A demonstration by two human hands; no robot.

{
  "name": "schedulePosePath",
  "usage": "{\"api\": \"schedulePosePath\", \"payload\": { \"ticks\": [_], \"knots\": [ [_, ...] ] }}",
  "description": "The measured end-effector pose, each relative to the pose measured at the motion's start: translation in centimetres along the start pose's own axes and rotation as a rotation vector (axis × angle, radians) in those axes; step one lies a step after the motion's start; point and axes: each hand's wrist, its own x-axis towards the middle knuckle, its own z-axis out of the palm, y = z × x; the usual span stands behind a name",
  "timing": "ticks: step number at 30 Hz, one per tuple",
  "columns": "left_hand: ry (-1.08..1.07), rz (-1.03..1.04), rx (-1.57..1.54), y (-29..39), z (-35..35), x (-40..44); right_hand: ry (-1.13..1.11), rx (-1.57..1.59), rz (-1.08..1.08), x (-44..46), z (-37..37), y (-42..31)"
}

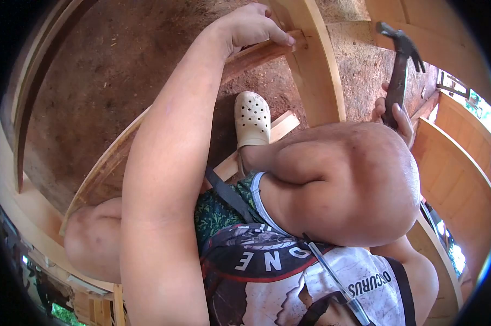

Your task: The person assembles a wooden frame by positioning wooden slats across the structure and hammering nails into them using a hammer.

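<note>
A pale clog [252,113] dotted with round holes stands on reddish-brown ground [77,119] strewn with small specks. Nearer the camera, a clear-barrelled pen [335,279] with a dark tip lies slantwise over a printed shirt [373,301] in black and white, its lettering partly legible, next to green patterned shorts [217,206] with a dark strap [227,194] across them. Broad wooden panels [454,174] stand along the right side, with bright daylight showing beyond, and greenery [63,314] shows at the lower left.

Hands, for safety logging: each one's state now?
Left hand: at flat brown wooden slat; grip unclear.
Right hand: closed, holding dark-handled metal claw hammer.
</note>
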Motion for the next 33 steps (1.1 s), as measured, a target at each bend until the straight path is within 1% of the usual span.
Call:
{"api": "schedulePosePath", "payload": {
  "ticks": [2, 4, 5, 7, 11, 13, 17, 18, 19, 20, 21, 22, 23, 24, 25, 27, 28, 29, 30, 31, 33],
  "knots": [
    [0.018, 0.011, 0.057, -0.1, -0.2, 0.0, -0.025, -0.008, -0.001, 0.0, -0.2, -0.1],
    [0.101, 0.069, 0.198, -0.1, 0.1, -0.5, -0.038, -0.013, 0.007, 0.0, -0.3, -0.2],
    [0.108, 0.071, 0.194, 0.4, 0.0, -0.6, -0.047, -0.015, 0.01, 0.1, -0.3, -0.2],
    [0.002, -0.007, 0.049, 1.2, -0.3, -0.7, -0.058, -0.022, 0.013, 0.2, -0.3, -0.2],
    [0.006, -0.039, -0.064, 0.5, 0.0, -0.4, -0.08, -0.029, 0.028, 0.6, -0.4, 0.0],
    [0.007, 0.01, -0.008, 0.6, -0.1, -0.3, -0.084, -0.024, 0.027, 0.6, -0.4, 0.1],
    [-0.037, 0.017, 0.045, 0.7, -0.5, -0.3, -0.065, -0.01, 0.015, 0.3, -0.5, 0.4],
    [0.055, -0.02, 0.181, 0.4, -0.5, -0.3, -0.047, -0.004, 0.011, 0.2, -0.9, 0.5],
    [0.144, -0.057, 0.32, 0.1, -0.5, -0.1, -0.006, 0.014, 0.005, -0.1, -1.5, 0.6],
    [0.032, 0.007, 0.303, 0.0, -0.6, -0.2, 0.099, 0.064, -0.004, -0.6, -3.1, 0.8],
    [-0.086, 0.071, 0.29, 0.0, -0.8, -0.4, 0.267, 0.136, -0.029, -1.3, -5.1, 1.3],
    [-0.078, 0.06, 0.246, -0.8, -0.7, -0.1, 0.523, 0.244, -0.086, -1.8, -7.6, 2.0],
    [-0.021, -0.004, 0.36, 1.1, 0.3, -1.0, 0.738, 0.344, -0.165, -1.6, -9.4, 1.7],
    [0.002, -0.048, 0.517, 1.7, 0.9, -1.1, 0.829, 0.376, -0.21, -1.5, -9.2, 2.0],
    [0.034, -0.078, 0.689, 2.6, 1.7, -1.6, 0.791, 0.33, -0.222, -2.2, -10.0, 2.7],
    [0.089, -0.22, 0.821, 3.2, 2.7, -1.7, 0.629, 0.371, -0.201, -2.9, -11.3, 1.8],
    [0.073, -0.262, 0.837, 3.4, 2.7, -1.8, 0.655, 0.41, -0.23, -3.1, -11.9, 1.7],
    [0.06, -0.303, 0.854, 3.7, 2.9, -1.9, 0.599, 0.4, -0.222, -3.1, -12.5, 1.5],
    [0.081, -0.342, 0.893, 4.2, 3.3, -2.2, 0.54, 0.388, -0.213, -3.0, -13.0, 1.5],
    [0.104, -0.386, 0.929, 4.5, 3.7, -2.6, 0.556, 0.426, -0.235, -2.8, -13.4, 1.6],
    [0.16, -0.41, 0.938, 3.2, 3.2, -3.5, 0.505, 0.467, -0.186, -2.6, -13.9, 1.7]
  ]
}}
